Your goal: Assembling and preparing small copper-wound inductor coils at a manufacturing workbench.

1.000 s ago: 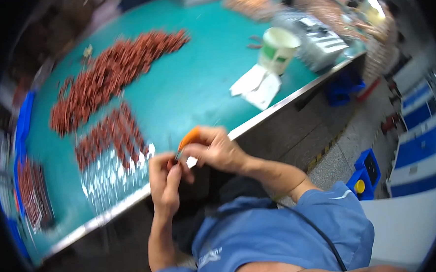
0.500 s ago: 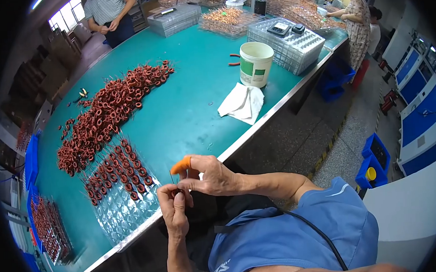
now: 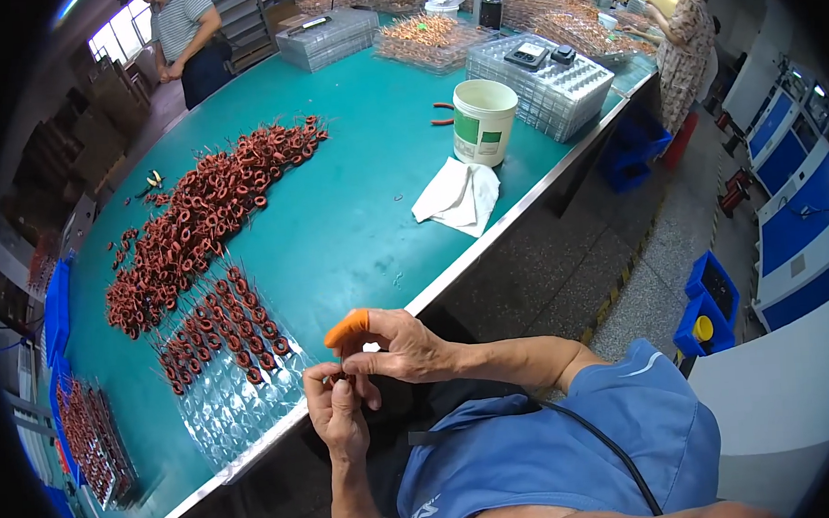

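Head view: at the near edge of a teal table (image 3: 365,215), 2 hands meet. The left hand (image 3: 336,415) and right hand (image 3: 396,346) both pinch 1 small copper coil (image 3: 338,379) between closed fingertips, just off the table's edge. The right forefinger wears an orange cot (image 3: 346,327). On the table nearby lies a clear tray (image 3: 234,400) of coils; farther in, a coil pile (image 3: 201,214), a white cloth (image 3: 458,196) and a bucket (image 3: 482,121).

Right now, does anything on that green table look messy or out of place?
Mostly tidy. The one loose spot is the heap of copper coils, sprawled unsorted across the green table, while others sit in neat rows on the clear tray. A white cloth lies crumpled beside the bucket.
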Tool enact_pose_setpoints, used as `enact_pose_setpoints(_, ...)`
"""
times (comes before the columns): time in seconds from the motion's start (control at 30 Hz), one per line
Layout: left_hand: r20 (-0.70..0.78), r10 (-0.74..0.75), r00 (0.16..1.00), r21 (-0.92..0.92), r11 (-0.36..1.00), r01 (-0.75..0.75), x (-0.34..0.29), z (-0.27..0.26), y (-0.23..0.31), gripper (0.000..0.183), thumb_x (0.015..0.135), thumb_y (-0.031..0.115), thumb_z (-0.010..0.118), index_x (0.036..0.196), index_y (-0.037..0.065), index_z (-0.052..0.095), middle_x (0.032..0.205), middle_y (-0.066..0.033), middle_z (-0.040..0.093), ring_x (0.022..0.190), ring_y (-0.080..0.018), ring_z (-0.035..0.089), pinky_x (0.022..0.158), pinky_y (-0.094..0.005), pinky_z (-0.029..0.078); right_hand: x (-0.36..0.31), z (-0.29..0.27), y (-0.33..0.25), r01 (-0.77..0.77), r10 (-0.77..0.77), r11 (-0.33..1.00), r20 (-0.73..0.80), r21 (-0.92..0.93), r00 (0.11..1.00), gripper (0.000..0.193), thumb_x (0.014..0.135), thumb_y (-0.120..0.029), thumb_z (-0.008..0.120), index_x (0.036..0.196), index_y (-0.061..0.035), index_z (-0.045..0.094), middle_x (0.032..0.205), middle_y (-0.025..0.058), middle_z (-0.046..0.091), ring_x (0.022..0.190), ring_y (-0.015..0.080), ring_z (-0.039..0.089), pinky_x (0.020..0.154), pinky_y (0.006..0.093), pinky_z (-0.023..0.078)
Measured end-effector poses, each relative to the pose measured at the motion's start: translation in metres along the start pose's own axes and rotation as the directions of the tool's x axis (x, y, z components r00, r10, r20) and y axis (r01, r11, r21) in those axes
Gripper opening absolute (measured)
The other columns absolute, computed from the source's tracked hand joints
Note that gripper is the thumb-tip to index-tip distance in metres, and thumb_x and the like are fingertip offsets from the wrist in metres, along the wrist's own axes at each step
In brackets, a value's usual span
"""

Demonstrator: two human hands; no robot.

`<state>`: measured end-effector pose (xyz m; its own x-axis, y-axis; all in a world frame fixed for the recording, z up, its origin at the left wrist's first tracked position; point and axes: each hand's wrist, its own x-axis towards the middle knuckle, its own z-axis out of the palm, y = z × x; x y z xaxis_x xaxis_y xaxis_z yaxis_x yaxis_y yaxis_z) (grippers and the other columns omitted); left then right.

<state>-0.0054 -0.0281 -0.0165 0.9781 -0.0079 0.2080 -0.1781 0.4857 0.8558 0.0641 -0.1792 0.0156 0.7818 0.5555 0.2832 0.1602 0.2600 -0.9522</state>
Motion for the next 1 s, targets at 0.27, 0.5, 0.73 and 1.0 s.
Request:
enact_pose_setpoints(0.27, -0.013, 0.011, 1.000, -0.011, 1.000, -0.011, 0.020, -0.002, 0.002, 0.027, 0.097, 0.006, 0.046, 0.122, 0.001, 0.037, 0.087, -0.0084, 0.052, 0.072, -0.0144, 0.052, 0.069, -0.0265, 0.045, 0.024, -0.013, 0.022, 0.059, -0.077, 0.993, -0.186, -0.098, 0.980, 0.050, 0.085, 0.000, 0.064, 0.130, 0.0003, 0.043, 0.117, 0.0098, 0.053, 0.108, 0.0181, 0.053, 0.086, 0.0285, 0.049)
enact_pose_setpoints(0.5, -0.106, 0.040, 0.994, 0.126, 0.992, -0.026, -0.004, -0.015, 0.003, 0.030, 0.097, 0.009, 0.048, 0.124, 0.003, 0.036, 0.084, -0.0064, 0.052, 0.071, -0.0125, 0.052, 0.068, -0.0245, 0.045, 0.021, 0.013, 0.018, 0.118, -0.168, 0.899, -0.085, -0.422, 0.982, 0.034, 0.084, -0.014, 0.072, 0.113, 0.0009, 0.060, 0.079, 0.0062, 0.066, 0.071, 0.0123, 0.065, 0.066, 0.0250, 0.052)
enact_pose_setpoints(0.73, -0.180, 0.083, 0.980, 0.248, 0.968, -0.037, -0.026, -0.032, 0.016, 0.045, 0.096, 0.006, 0.049, 0.134, 0.002, 0.026, 0.094, -0.0111, 0.059, 0.076, -0.0130, 0.056, 0.071, -0.0242, 0.047, 0.041, 0.035, 0.003, -0.033, 0.048, 0.922, 0.028, -0.385, 0.998, 0.020, 0.084, -0.006, 0.070, 0.101, 0.0027, 0.065, 0.083, 0.0081, 0.069, 0.070, 0.0096, 0.063, 0.063, 0.0239, 0.052)
enact_pose_setpoints(1.0, -0.303, 0.496, 0.813, 0.633, 0.743, -0.217, -0.048, -0.084, 0.027, 0.039, 0.093, -0.003, 0.049, 0.129, -0.001, 0.034, 0.084, -0.0097, 0.060, 0.067, -0.0105, 0.056, 0.062, -0.0216, 0.047, 0.117, 0.035, 0.027, 0.481, -0.183, 0.547, 0.462, -0.685, 0.868, 0.018, 0.081, -0.006, 0.070, 0.098, -0.0014, 0.067, 0.085, 0.0114, 0.068, 0.066, 0.0219, 0.065, 0.059, 0.0299, 0.051)
